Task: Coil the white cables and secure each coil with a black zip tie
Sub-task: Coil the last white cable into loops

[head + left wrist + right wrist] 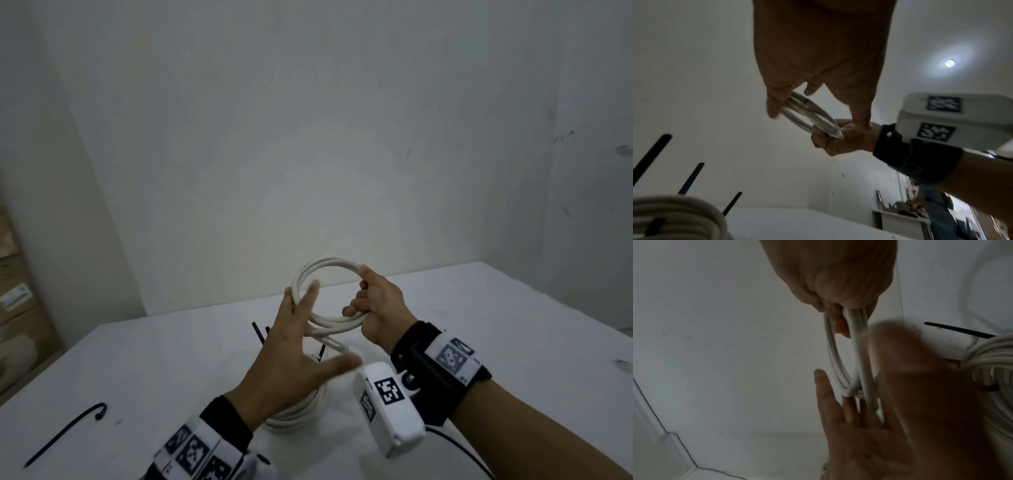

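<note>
Right hand (378, 308) grips the raised white coil (325, 294) mid-table, left hand (294, 349) spread open against its left rim

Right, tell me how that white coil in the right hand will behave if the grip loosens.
The white coil will probably spring open: no zip tie shows on it, and only the right hand grips its loops. It looks fairly stiff, holding a round shape unsupported. The open left hand merely touches it.
</note>
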Demonstrator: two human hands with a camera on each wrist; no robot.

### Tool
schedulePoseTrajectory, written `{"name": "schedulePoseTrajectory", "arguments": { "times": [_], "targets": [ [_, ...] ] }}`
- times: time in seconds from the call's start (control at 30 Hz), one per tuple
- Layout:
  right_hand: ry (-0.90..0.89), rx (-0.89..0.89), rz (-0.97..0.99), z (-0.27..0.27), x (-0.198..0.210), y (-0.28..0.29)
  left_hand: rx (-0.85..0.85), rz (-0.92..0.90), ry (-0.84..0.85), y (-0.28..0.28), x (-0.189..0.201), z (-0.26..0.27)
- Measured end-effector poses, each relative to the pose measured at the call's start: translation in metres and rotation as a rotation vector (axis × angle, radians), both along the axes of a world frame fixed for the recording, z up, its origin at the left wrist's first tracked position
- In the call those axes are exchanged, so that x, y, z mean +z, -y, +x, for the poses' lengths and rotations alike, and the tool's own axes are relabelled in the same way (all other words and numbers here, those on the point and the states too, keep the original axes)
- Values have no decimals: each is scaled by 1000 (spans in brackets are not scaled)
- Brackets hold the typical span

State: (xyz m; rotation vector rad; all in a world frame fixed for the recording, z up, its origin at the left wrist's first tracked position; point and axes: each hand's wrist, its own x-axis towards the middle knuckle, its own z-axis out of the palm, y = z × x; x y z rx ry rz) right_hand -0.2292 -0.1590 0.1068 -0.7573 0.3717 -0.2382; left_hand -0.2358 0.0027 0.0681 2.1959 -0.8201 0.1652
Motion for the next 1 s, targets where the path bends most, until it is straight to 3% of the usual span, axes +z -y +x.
{"name": "schedulePoseTrajectory", "arguments": {
  "times": [0.03, 0.13, 0.17, 0.3, 0.5, 0.63, 0.7, 0.73, 0.8, 0.87, 0.9, 0.93, 1.0],
  "targets": [
    [-4, 11, 13, 1, 1, 1, 40, 148, 118, -2, -3, 1],
    [-11, 50, 0, 1, 3, -3, 172, 511, 735, -1, 3, 9],
    [-16, 68, -17, 0, 3, -7, 176, 557, 829, 0, 9, 14],
    [-17, 130, -3, -7, 5, -22, -51, 437, 844, 1, 22, 27],
    [-32, 145, -151, -9, 0, -42, 109, 584, 281, -3, 21, 15],
    [-84, 419, -133, -7, 5, -36, 22, 279, -130, -20, 26, 15],
    [-117, 601, -381, -13, 10, -27, -23, 39, -338, -33, 37, 14],
    [-118, 618, -619, -16, 13, -24, -47, -62, -424, -40, 44, 14],
    [-49, 367, -1207, -22, 19, -21, -128, -187, -587, -58, 57, 18],
    [240, -66, -1671, -28, 28, -25, -243, -223, -733, -77, 66, 23],
    [478, -130, -1763, -32, 33, -30, -299, -215, -807, -85, 67, 25],
    [690, -51, -1810, -35, 37, -38, -360, -190, -873, -92, 66, 28],
    [913, 281, -1853, -38, 33, -60, -444, -119, -961, -104, 64, 28]
  ]
}}
